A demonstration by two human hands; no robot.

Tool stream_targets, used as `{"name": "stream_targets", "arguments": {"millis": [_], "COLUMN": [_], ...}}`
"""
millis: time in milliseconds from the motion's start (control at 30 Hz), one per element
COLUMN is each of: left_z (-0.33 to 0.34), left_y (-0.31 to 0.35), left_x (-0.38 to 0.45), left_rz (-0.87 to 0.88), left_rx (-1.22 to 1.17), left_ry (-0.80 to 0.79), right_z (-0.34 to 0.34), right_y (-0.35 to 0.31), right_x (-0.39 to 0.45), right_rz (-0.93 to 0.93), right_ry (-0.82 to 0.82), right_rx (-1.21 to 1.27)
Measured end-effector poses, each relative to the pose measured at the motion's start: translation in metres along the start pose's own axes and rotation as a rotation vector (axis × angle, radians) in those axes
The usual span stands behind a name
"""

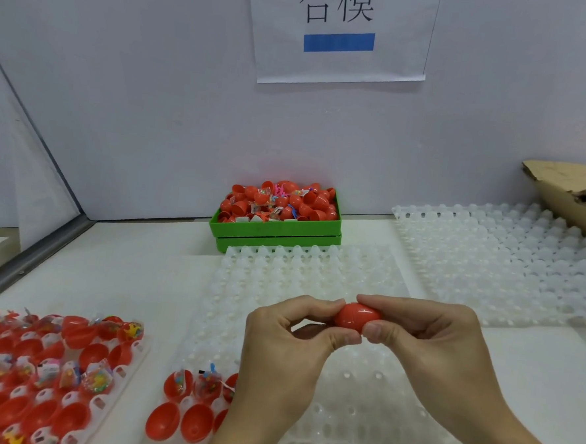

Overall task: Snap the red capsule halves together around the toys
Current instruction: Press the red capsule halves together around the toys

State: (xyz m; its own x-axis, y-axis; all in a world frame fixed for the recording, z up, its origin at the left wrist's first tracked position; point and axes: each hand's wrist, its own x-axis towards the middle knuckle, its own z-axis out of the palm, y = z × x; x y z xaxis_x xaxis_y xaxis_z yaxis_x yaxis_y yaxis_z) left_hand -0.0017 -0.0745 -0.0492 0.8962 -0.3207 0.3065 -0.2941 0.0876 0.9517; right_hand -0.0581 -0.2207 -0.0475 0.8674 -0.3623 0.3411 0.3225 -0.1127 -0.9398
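A red capsule [356, 316] lies sideways between both hands, above a clear plastic tray [315, 278]. My left hand [287, 345] pinches its left end with thumb and fingers. My right hand [428, 336] pinches its right end the same way. The two halves look joined; whatever is inside is hidden. Open red halves with bagged toys [206, 384] and empty red halves [162, 421] sit in the tray's near left corner, partly behind my left wrist.
A second tray [35, 370] at the lower left holds several red halves and bagged toys. A green bin [277, 227] of loose halves and toys stands by the back wall. Clear empty trays [505, 262] lie to the right, beside a cardboard box [574, 194].
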Motion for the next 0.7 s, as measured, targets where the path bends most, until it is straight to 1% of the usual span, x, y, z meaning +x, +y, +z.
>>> {"name": "stream_targets", "arguments": {"millis": [100, 200, 267, 367, 433, 467, 567, 633, 700], "left_z": [0.000, 0.001, 0.001, 0.002, 0.002, 0.002, -0.001, -0.003, -0.006], "left_y": [-0.003, -0.005, -0.007, -0.012, -0.015, -0.015, -0.012, -0.009, -0.008], "left_x": [-0.001, -0.001, 0.000, 0.001, 0.001, 0.001, 0.002, 0.004, 0.006], "left_rz": [-0.013, 0.034, 0.114, 0.295, 0.414, 0.437, 0.384, 0.259, 0.094], "left_rx": [-0.025, 0.064, 0.174, 0.372, 0.499, 0.526, 0.453, 0.306, 0.155], "left_ry": [0.005, 0.011, 0.033, 0.044, 0.023, -0.001, -0.092, -0.101, -0.098], "right_z": [-0.001, -0.001, 0.001, 0.005, 0.006, 0.005, -0.001, -0.004, -0.004], "right_y": [0.004, 0.007, 0.008, 0.011, 0.015, 0.016, 0.016, 0.016, 0.016], "right_x": [0.001, -0.001, -0.003, -0.006, -0.005, -0.004, 0.001, 0.003, 0.003], "right_rz": [0.024, 0.039, 0.038, 0.136, 0.193, 0.207, 0.223, 0.195, 0.148], "right_ry": [-0.010, -0.046, -0.098, -0.197, -0.178, -0.152, -0.106, -0.124, -0.162], "right_rx": [-0.038, -0.137, -0.200, -0.134, -0.123, -0.122, -0.044, -0.034, -0.026]}}
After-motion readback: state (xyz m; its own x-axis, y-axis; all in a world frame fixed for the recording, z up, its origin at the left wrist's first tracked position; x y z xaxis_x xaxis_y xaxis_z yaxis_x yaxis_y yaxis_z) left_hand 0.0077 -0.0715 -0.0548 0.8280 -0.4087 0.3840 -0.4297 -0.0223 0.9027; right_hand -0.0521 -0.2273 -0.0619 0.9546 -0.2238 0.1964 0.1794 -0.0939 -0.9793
